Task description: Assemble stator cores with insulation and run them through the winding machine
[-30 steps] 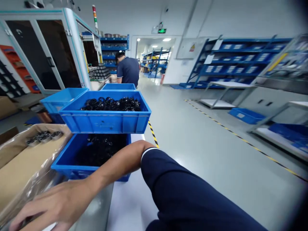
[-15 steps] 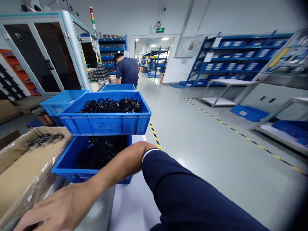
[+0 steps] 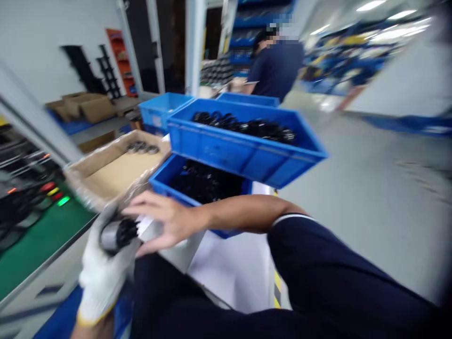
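Observation:
My left hand (image 3: 104, 278), in a white knit glove with a yellow cuff, is closed around a motor stator (image 3: 112, 235), a grey metal cylinder with a black plastic end. Bare, my right hand (image 3: 165, 221) reaches across from the right with thumb and fingers apart, just beside the black end. Motion blur hides whether its fingertips touch the part. Beyond my hands, a cardboard box (image 3: 116, 176) lined with clear plastic holds several similar stators (image 3: 141, 148) at its far end. To its right, a lower blue bin (image 3: 158, 181) contains black plastic parts (image 3: 201, 183).
An upper blue bin (image 3: 226, 153) of black parts sits over the lower one, on a white table (image 3: 233, 268). Another light blue bin (image 3: 162, 110) stands behind. A co-worker (image 3: 275, 66) is farther back. Grey floor (image 3: 353, 197) lies right; green surface (image 3: 70, 226) left.
My view has swung left and down. My gloved left hand with the stator has come into view, and my right hand, earlier at the lower left edge, now appears beside that stator.

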The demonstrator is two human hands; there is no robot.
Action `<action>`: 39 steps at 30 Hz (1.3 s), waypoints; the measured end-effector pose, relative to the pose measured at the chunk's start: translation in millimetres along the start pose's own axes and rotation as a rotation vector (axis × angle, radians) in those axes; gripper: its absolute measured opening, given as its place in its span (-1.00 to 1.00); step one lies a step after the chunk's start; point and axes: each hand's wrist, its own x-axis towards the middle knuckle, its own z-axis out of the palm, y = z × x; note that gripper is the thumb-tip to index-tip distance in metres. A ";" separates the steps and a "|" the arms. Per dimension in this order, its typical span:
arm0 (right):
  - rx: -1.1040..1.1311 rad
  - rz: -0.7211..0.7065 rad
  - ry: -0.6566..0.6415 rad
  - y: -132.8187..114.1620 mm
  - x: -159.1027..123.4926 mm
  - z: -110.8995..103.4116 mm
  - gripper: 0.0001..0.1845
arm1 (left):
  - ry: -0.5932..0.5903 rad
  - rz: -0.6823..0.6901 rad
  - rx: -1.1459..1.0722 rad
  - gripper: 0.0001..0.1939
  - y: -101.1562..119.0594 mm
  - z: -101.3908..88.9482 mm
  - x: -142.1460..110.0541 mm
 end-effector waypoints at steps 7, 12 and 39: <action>0.328 0.275 0.064 0.7 -8.7 8.9 -0.90 | -0.136 0.108 0.027 -0.03 -7.1 3.0 -14.3; -0.053 0.055 0.176 5.5 -9.9 10.4 -0.91 | -0.206 -0.156 0.072 0.08 -0.1 -1.6 -18.4; -0.163 -0.191 0.201 -2.4 -5.2 7.5 -0.76 | -0.016 -0.090 -0.095 -0.30 -10.1 5.1 -23.9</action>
